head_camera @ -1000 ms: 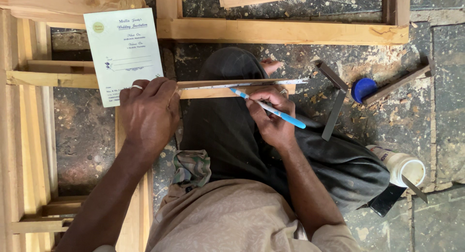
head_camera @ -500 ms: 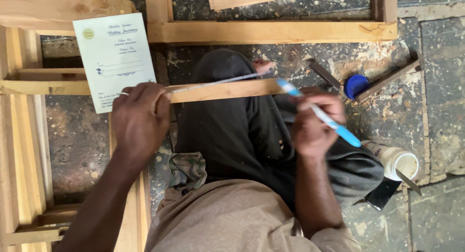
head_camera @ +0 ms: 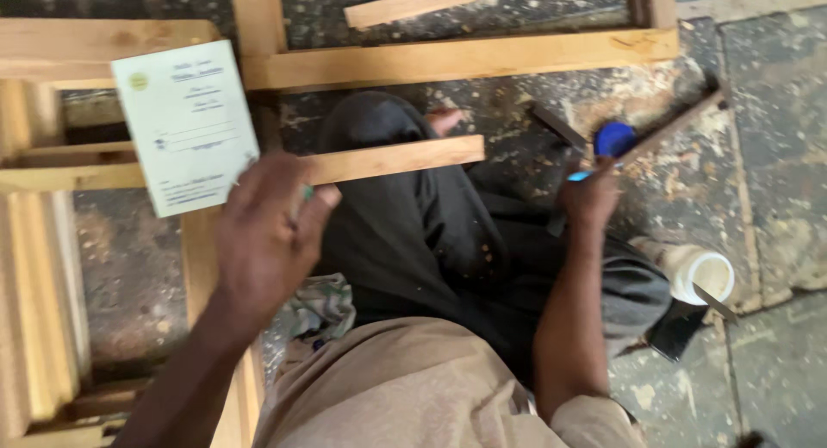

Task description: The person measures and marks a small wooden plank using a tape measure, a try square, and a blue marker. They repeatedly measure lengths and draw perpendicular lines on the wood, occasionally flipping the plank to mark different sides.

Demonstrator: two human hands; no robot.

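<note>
Right now I see my left hand (head_camera: 267, 237) curled loosely over the near end of the flat pale wooden strip (head_camera: 392, 159) lying across my lap, beside the pale printed card (head_camera: 185, 125); its grip is blurred, so I cannot tell. My right hand (head_camera: 590, 198) is closed on a blue-and-white pen (head_camera: 579, 176), near the blue round cap (head_camera: 615, 140) on the stone floor (head_camera: 775, 138).

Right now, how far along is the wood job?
Marking looks finished: the tape is off the wooden strip, which rests across the lap. In hand: the right hand holds the blue pen out by the blue cap; the left hand hovers over the strip. Left: no cut shows yet.
</note>
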